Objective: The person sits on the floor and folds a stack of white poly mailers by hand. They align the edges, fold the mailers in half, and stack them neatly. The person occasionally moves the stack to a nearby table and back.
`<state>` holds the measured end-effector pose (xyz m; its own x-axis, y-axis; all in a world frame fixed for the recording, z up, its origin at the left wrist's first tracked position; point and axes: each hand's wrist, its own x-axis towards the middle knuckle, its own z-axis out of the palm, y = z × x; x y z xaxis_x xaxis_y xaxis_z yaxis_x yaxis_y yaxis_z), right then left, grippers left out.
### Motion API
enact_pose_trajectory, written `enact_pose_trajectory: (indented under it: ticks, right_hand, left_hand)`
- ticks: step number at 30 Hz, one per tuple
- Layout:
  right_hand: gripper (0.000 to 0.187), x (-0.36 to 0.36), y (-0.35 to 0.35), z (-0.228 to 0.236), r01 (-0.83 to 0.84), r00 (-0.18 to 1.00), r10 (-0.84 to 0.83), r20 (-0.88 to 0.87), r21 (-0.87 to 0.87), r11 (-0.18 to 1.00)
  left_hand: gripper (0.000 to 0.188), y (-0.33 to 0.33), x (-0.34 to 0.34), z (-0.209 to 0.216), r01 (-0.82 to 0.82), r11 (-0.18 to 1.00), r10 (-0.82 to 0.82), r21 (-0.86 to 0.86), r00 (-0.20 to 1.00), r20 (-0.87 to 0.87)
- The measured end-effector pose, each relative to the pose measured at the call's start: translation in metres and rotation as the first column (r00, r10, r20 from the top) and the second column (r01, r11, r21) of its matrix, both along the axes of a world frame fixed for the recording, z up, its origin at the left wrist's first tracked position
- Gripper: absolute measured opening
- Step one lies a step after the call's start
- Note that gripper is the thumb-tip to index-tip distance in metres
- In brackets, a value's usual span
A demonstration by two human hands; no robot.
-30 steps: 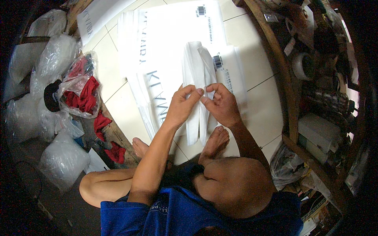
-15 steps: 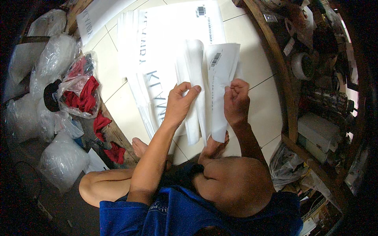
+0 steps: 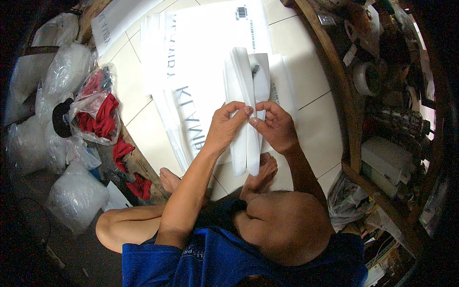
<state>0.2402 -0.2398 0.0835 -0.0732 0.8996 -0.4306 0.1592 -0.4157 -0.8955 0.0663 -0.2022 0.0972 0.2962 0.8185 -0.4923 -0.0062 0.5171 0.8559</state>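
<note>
A folded bundle of white printed sheets or flat bags (image 3: 242, 148) stands lengthwise between my hands, just above my right foot. My left hand (image 3: 224, 128) is closed round its left side, thumb on top. From the right, my right hand (image 3: 277, 128) pinches the bundle's edge, fingertips close to my left thumb. Part of a barcode shows on the turned-in sheet at the far end. Beneath and beyond lies a large pile of white printed sheets (image 3: 210, 38) on the floor. Another white piece (image 3: 285, 79) rests right of the bundle.
Clear plastic bags (image 3: 71, 71) crowd the left, with red cloth (image 3: 104, 117) in one and a black cap (image 3: 62, 117) beside it. Wooden beams (image 3: 351, 110) edge the tiled floor (image 3: 315, 129). A tape roll (image 3: 366, 79) and a plastic box (image 3: 386, 160) sit at right.
My right hand has moved left, bringing the loose barcoded sheet over against the bundle. The left hand has shifted slightly right, and the two hands are now close together.
</note>
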Motion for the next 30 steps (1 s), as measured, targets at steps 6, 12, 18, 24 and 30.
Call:
enact_pose_trajectory:
  ticks: [6, 12, 18, 24, 30]
  right_hand:
    - [0.029, -0.004, -0.006, -0.015, 0.182, 0.982, -0.176, -0.074, 0.087, 0.979]
    - [0.028, -0.002, -0.006, -0.011, 0.115, 0.993, -0.116, -0.002, 0.129, 0.985]
    - [0.024, 0.0, -0.003, -0.009, 0.125, 0.933, -0.233, 0.276, 0.357, 0.926]
    - [0.025, -0.004, -0.002, 0.006, 0.164, 0.924, -0.261, 0.278, 0.328, 0.93]
    - [0.024, 0.001, -0.006, 0.004, 0.089, 0.989, -0.106, 0.105, 0.15, 0.985]
  left_hand:
    - [0.023, 0.001, 0.002, -0.001, 0.015, 1.0, -0.014, 0.02, 1.0, -0.024]
    - [0.024, 0.0, 0.0, -0.01, 0.048, 0.996, -0.042, 0.071, 0.996, -0.084]
    - [0.025, 0.0, 0.002, -0.007, 0.035, 0.997, -0.027, 0.076, 0.994, -0.106]
    - [0.026, 0.0, 0.005, -0.008, 0.046, 0.99, -0.029, 0.136, 0.992, -0.124]
    - [0.026, 0.001, 0.008, -0.006, 0.07, 0.988, -0.051, 0.139, 0.989, -0.14]
